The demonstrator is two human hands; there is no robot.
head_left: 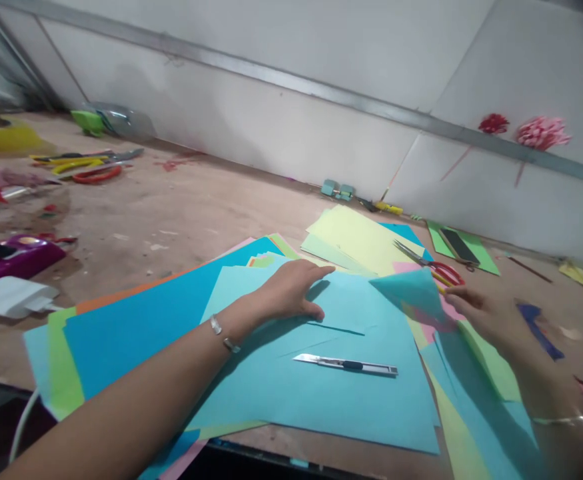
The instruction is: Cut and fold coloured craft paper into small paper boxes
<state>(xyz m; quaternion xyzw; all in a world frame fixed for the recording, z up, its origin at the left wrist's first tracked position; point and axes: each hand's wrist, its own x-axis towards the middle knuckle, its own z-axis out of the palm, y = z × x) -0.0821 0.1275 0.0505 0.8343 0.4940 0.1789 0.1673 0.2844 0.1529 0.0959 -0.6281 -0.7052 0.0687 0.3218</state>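
Note:
My left hand (291,291) lies flat, fingers stretched out, pressing on a light turquoise paper sheet (331,393) in the middle of the table. My right hand (486,317) pinches the right corner of that sheet (414,290) and lifts it, so the corner curls upward. A silver utility knife (346,364) rests on the sheet between my hands, blade pointing left. A thin cut line (336,327) shows in the sheet just right of my left thumb.
Coloured sheets (136,320) lie stacked under the turquoise one. Red-handled scissors (434,267) rest on yellow-green sheets (356,240) behind. A purple tool (16,257) and more scissors (91,167) sit far left. Paper flowers (541,132) hang on the wall.

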